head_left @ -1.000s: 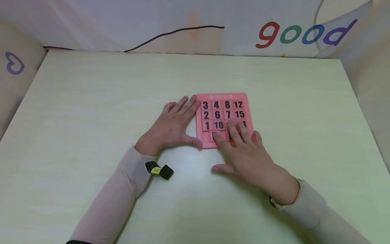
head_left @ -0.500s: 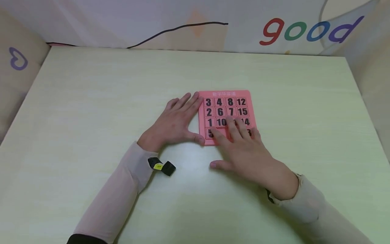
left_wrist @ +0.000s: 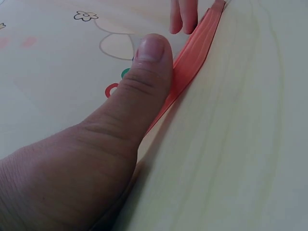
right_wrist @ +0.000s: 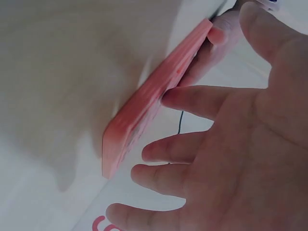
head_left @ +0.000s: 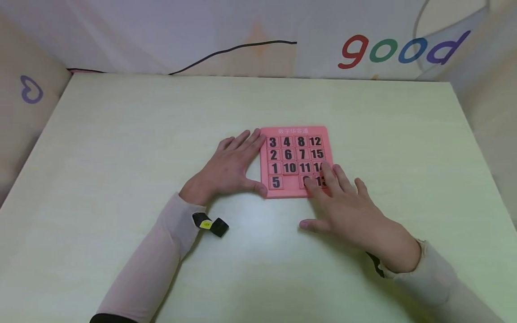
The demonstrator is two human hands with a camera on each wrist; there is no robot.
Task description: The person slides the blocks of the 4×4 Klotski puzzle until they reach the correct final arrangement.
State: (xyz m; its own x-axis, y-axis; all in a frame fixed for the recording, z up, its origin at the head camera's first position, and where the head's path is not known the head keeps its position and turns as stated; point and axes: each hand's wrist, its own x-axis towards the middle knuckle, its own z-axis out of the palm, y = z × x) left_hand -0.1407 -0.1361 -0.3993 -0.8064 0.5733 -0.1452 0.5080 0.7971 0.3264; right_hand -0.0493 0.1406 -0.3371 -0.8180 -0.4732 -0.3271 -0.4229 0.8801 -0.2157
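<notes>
A pink sliding number puzzle (head_left: 278,194) lies flat on the table, its numbered tiles set in rows. My left hand (head_left: 226,172) rests along its left edge, fingers extended and thumb (left_wrist: 149,62) at the near left corner. Over the puzzle's lower right is my right hand (head_left: 351,215), fingers spread. Its index fingertip (right_wrist: 173,97) touches a bottom-row tile (head_left: 304,183), whose number is partly covered, just left of tile 13. In that row, tile 5 (head_left: 276,182) sits at the far left with a gap to its right. The 14 is partly hidden by a finger.
The pale wooden table (head_left: 141,116) stretches out on every side of the puzzle. A fabric backdrop (head_left: 181,27) with the word "good" stands along its back edge. On the left wrist is a black strap with a small block (head_left: 220,227).
Tile 5 has slid left into the bottom-left corner under the right index finger. The right hand has then shifted right onto the tile beside 13. The left hand stays at the edge.
</notes>
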